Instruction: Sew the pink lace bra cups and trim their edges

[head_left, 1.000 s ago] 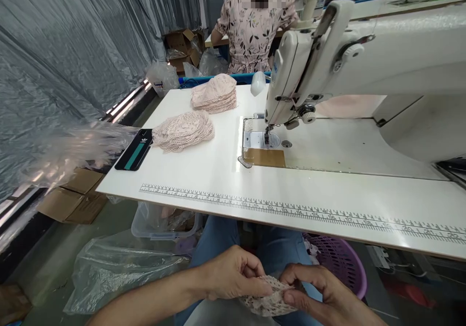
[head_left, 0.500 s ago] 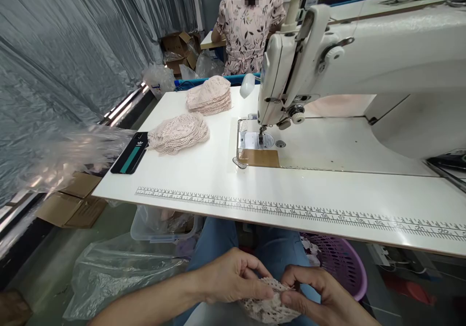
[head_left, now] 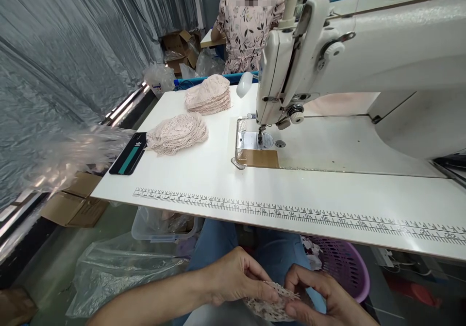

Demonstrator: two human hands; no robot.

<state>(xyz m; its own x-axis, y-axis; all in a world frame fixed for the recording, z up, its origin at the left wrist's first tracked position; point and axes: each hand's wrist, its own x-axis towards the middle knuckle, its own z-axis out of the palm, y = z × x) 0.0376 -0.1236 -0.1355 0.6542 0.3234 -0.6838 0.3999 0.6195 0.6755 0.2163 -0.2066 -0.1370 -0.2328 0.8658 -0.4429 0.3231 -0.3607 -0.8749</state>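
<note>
White worktop (head_left: 204, 180) with a printed ruler is seen above the lap, where a small pale-pink lace fabric piece (head_left: 271, 302) is pinched between the closed fingers of the left hand (head_left: 233, 280) and right hand (head_left: 320, 294).

I count two lace stacks (head_left: 177, 133) (head_left: 208, 94), one phone (head_left: 128, 153), one sewing machine (head_left: 349, 63), one lace piece (head_left: 273, 301) in my hands — perhaps two layered.

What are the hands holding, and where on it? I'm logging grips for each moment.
A lace piece, pinched along its upper edge between the left hand and the right hand, over the lap.
</note>
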